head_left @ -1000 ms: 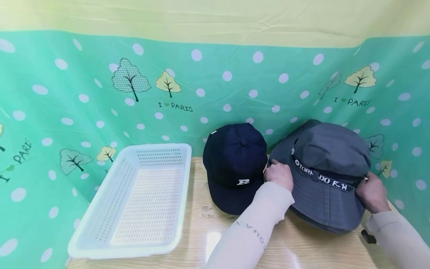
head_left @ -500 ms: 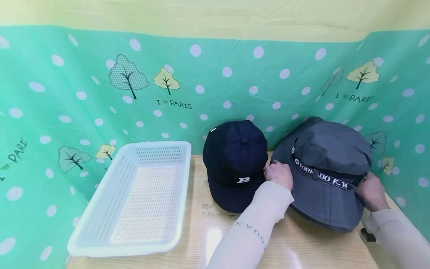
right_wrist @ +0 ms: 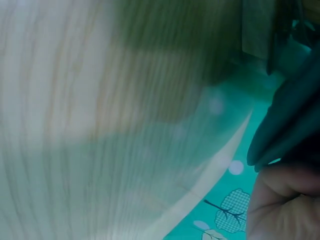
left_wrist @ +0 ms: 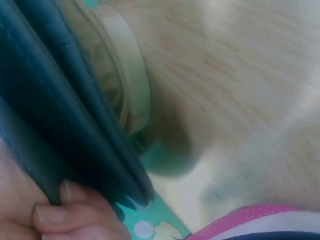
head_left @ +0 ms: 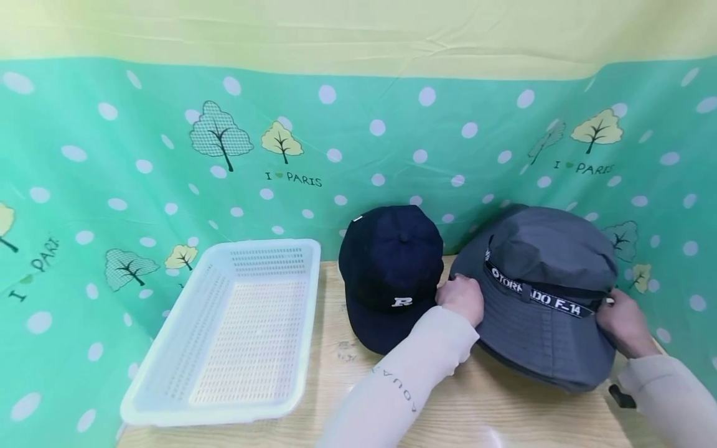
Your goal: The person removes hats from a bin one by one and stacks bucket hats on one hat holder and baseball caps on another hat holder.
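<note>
A dark grey bucket hat (head_left: 551, 298) with a black lettered band sits tilted at the table's right side, its front brim toward me. My left hand (head_left: 462, 297) grips the brim's left edge; the left wrist view shows curled fingers (left_wrist: 75, 210) against the brim (left_wrist: 65, 115). At the opposite edge my right hand (head_left: 623, 320) pinches the brim, its fingers (right_wrist: 285, 195) bent around the dark cloth (right_wrist: 290, 115). Under the hat shows a pale curved band (left_wrist: 132, 70) beside beige cloth. A navy cap (head_left: 392, 267) with a white R stands just left of my left hand.
A white perforated plastic basket (head_left: 241, 348) stands on the wooden table (head_left: 330, 386) at the left. Behind and at both sides hangs a green dotted curtain (head_left: 313, 137). A small black object (head_left: 622, 396) lies by the right sleeve.
My left hand has shifted slightly left and my right hand slightly right, both still gripping the brim. The head view has tilted a little; cap and basket stay put.
</note>
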The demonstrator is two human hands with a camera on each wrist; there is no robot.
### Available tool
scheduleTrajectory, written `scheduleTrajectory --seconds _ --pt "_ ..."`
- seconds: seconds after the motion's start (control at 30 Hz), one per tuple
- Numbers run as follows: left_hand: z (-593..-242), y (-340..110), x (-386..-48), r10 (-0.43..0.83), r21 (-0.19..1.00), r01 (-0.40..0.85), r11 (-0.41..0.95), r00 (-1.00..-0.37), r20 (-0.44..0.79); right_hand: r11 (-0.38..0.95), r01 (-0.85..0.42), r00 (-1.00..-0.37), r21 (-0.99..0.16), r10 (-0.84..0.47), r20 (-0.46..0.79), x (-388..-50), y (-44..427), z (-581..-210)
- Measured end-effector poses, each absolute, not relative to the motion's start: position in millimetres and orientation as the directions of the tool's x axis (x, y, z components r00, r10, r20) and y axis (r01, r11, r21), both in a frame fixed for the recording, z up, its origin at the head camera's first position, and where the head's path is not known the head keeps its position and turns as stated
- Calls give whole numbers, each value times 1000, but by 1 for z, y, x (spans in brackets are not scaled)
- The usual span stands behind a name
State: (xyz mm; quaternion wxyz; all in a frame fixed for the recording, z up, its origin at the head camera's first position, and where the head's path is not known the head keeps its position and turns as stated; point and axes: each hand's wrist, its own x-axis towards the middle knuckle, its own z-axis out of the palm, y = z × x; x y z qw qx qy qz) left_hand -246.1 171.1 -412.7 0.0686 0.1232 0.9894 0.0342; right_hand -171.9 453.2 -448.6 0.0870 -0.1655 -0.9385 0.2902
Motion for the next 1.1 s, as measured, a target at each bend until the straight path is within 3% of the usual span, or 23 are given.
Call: scheduleTrajectory --seconds 0.27,0.4,0.53,0.67,0.9,1.1 --pt "-417 160 -241 171 203 172 964 -985 27 761 286 -915 -581 398 70 -165 454 -446" --pt "-415 159 -233 184 168 200 965 -977 106 761 298 -913 -576 404 61 -161 456 -438" --pt "-411 156 -221 291 77 302 950 -948 127 758 341 -886 -556 456 79 -152 450 -422" --pt "-404 148 -207 404 70 421 904 -898 175 784 333 -868 -524 472 155 -143 431 -400" --pt "-384 119 -186 516 98 545 833 -828 217 900 150 -880 -410 311 360 -130 384 -358" --pt "-361 91 -174 578 107 614 782 -779 242 923 118 -867 -367 276 414 -116 352 -332"
